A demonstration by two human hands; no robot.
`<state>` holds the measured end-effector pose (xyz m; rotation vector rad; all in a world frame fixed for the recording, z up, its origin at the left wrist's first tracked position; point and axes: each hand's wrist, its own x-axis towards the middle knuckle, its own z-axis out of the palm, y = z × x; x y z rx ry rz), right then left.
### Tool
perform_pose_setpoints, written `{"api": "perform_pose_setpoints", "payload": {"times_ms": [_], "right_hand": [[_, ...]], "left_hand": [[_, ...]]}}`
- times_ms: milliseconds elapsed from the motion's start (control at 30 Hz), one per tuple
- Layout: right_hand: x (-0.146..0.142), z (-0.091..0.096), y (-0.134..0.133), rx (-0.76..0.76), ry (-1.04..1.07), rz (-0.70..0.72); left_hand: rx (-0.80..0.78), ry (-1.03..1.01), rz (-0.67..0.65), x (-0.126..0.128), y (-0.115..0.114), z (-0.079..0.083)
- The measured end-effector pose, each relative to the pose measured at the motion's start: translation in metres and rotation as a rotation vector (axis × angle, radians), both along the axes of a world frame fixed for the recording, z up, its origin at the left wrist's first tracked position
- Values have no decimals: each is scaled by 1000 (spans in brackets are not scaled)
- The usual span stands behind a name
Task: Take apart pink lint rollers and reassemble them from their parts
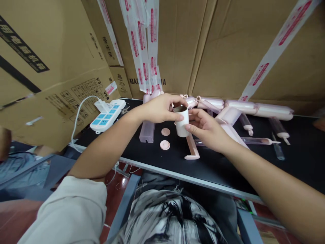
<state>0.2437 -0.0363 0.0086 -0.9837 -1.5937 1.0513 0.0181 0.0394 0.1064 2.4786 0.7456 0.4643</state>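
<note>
Gripping a tube (181, 127), left hand (164, 109) and right hand (208, 131) hold it near-upright; it seems raised off the table (149, 154).

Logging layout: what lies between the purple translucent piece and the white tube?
Head view: two pink discs lie there on the black tabletop; the left hand crosses higher in the picture.

Left: white oblong plastic power strip with blue socket faces (108, 117), white block plug (102, 105) in it, thin white cable (76, 121) looping leftward | Left: another person's faded-blue jeans (24, 169) | Far: brown cardboard wall (175, 44), whitish tape strips with red print (140, 40) | Near: red tiled floor (115, 196)
</note>
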Motion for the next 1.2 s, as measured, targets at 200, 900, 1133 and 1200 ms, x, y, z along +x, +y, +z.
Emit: {"api": "perform_pose_setpoints", "payload": {"times_ms": [200, 900, 1133, 1200], "right_hand": [[17, -4, 5, 84, -236, -156], [56, -8, -19, 159, -1140, -29], [55, -8, -23, 165, -1089, -1], [56, -8, -23, 164, -1081, 7]], "left_hand": [[202, 209, 298, -21, 22, -13], [129, 291, 428, -33, 27, -26], [46, 553, 479, -30, 31, -32], [26, 627, 458, -30, 31, -35]]}}
